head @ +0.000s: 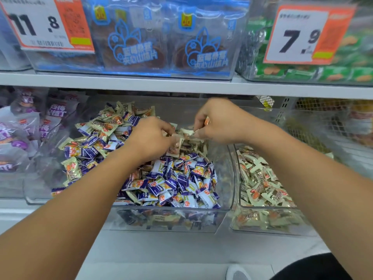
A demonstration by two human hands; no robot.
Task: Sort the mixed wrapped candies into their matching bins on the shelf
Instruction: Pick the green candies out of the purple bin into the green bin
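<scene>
Both hands over the mixed bin (171, 219)

Left hand (150, 136) grips cream candies (174, 147); right hand (219, 121) pinches a cream wrapper (188, 132).

Counts at my shelf

I have two hands, left (150, 136) and right (220, 120), in the middle bin (169, 219), one of two clear candy bins; the other (268, 221) sits right. Two price tags (42, 23) (302, 35) hang above; candies too many to count.

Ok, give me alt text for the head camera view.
Both hands, left and right, pick cream candies out of a clear bin of mixed purple and cream sweets. A bin of cream candies sits to its right.
</scene>
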